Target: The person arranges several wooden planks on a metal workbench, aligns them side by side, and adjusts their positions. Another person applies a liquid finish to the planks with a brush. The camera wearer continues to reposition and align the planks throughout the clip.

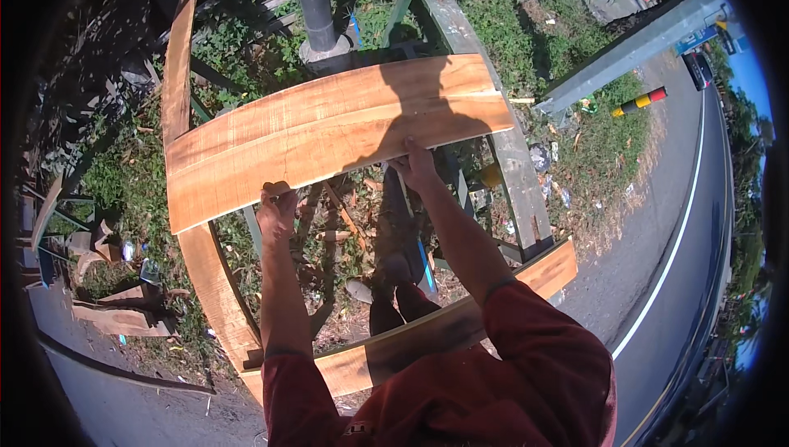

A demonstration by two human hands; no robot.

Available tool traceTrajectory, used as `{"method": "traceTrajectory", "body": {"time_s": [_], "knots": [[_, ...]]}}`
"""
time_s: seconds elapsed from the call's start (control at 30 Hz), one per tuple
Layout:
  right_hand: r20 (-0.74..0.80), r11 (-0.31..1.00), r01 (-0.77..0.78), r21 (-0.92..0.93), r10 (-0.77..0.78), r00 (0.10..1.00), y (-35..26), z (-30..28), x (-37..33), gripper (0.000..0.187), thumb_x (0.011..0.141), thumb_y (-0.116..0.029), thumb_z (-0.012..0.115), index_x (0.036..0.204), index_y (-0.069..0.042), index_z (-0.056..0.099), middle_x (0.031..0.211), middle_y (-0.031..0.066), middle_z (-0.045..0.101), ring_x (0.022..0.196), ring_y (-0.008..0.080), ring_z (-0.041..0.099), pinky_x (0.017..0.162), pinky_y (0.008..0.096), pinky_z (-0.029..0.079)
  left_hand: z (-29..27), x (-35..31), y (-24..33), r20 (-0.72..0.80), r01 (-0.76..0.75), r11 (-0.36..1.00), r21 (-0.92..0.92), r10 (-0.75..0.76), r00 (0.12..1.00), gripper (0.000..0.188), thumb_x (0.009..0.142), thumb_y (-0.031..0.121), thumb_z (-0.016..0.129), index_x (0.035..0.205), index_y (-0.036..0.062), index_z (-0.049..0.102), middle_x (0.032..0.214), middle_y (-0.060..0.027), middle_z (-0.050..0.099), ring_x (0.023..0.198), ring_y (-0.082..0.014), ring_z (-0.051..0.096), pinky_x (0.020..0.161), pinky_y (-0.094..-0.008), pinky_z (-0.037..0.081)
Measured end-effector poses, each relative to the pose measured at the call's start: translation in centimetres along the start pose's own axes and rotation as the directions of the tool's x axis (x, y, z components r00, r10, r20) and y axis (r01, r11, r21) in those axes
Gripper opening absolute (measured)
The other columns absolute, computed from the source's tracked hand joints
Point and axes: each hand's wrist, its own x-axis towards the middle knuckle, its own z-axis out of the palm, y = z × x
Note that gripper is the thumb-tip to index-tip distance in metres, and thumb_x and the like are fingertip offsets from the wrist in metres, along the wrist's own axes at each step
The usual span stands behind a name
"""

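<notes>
A wide, pale brown wooden board [271, 147] with a lengthwise line along it lies across a wooden frame in front of me. My left hand [278, 215] is closed at its near edge, left of the middle; a dark patch by the fingertips may be shadow. My right hand [417, 166] grips the same edge farther right, thumb on top and the other fingers hidden underneath. The board's left end rests over a wooden plank [215, 287], its right end over a weathered grey beam [519, 180]. My shadow falls over its right half.
A near plank [343, 371] crosses just in front of my body. Beyond the board stand a grey post [315, 3] and, right, a slanting metal pole [633, 48]. Wood offcuts [123, 315] lie at left on littered, grassy ground. A road [686, 283] with a car [698, 71] runs along the right.
</notes>
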Motion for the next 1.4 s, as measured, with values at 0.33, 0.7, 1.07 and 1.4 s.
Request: {"method": "traceTrajectory", "body": {"time_s": [0.33, 0.7, 1.07, 1.4], "knots": [[0.346, -0.230, 0.617, -0.753, 0.659, 0.668, 4.5, -12.7, -28.2, 0.074, 0.083, -0.052, 0.068, 0.145, -0.017, 0.045, 0.128, 0.0204, 0.059, 0.118, 0.0366, 0.058, 0.100, 0.0449, 0.045, -8.5, -29.5, 2.1, 0.526, -0.531, -0.016, 0.848, -0.113, 0.843, 0.060, 0.079, 0.035, 0.078, 0.127, 0.0040, 0.058, 0.121, -0.0166, 0.062, 0.116, -0.0356, 0.056, 0.100, -0.0464, 0.043], [0.551, -0.514, 0.793, -0.327, 0.579, 0.602, 1.4, -13.6, -35.0, 0.082, 0.078, -0.039, 0.072, 0.149, -0.019, 0.036, 0.148, 0.0289, 0.030, 0.134, 0.0493, 0.033, 0.104, 0.0726, 0.024, -8.8, -38.5, 0.6, 0.569, -0.667, -0.620, 0.413, -0.396, 0.721, 0.076, 0.083, 0.035, 0.061, 0.150, 0.0103, 0.034, 0.146, -0.0238, 0.035, 0.131, -0.0434, 0.041, 0.109, -0.0731, 0.020], [0.571, -0.634, 0.733, -0.248, 0.516, 0.639, -4.8, 0.8, -22.1, 0.106, 0.062, -0.039, 0.081, 0.152, -0.015, 0.031, 0.142, 0.0281, 0.036, 0.130, 0.0457, 0.038, 0.107, 0.0629, 0.029, 1.4, -21.6, 10.5, 0.488, -0.618, -0.599, 0.508, -0.391, 0.780, 0.101, 0.064, 0.032, 0.081, 0.151, 0.0168, 0.032, 0.147, -0.0252, 0.032, 0.140, -0.0441, 0.027, 0.117, -0.0638, 0.016], [0.747, -0.515, 0.822, -0.241, 0.442, 0.496, -0.6, 2.1, -12.2, 0.103, 0.058, -0.033, 0.086, 0.146, -0.011, 0.037, 0.140, 0.0235, 0.040, 0.132, 0.0451, 0.036, 0.110, 0.0599, 0.029, -2.9, -11.1, 9.6, 0.624, -0.587, -0.668, 0.457, -0.230, 0.747, 0.085, 0.078, 0.033, 0.063, 0.153, 0.0279, 0.023, 0.162, -0.0125, 0.018, 0.150, -0.0321, 0.015, 0.118, -0.0627, 0.009]]}}
